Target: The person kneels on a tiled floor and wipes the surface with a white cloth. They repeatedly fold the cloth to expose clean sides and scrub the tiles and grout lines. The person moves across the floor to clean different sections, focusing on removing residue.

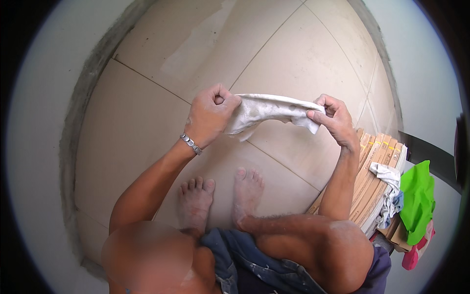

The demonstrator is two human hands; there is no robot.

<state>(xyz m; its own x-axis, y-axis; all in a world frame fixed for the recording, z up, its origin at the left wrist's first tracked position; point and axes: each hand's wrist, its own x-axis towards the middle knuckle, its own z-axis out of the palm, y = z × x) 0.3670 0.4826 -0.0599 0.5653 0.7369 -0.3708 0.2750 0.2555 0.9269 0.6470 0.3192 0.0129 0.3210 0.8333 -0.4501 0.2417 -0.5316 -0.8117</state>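
One dusty white cloth [267, 111], two hands, two bare feet [223, 198] are counted over large beige floor tiles [147, 122]. The cloth is stretched in the air between both hands, above the feet. The left hand [210, 117] is closed into a fist round one end; a metal bracelet [191, 143] is worn at its wrist. The other end is pinched by the right hand [335, 120], fingers curled narrow. A stack of flat cardboard boxes [374, 169] is seen at right, partly covered by one pale rag [389, 191] and a green cloth [418, 201]; its lower part is hidden by the knee.
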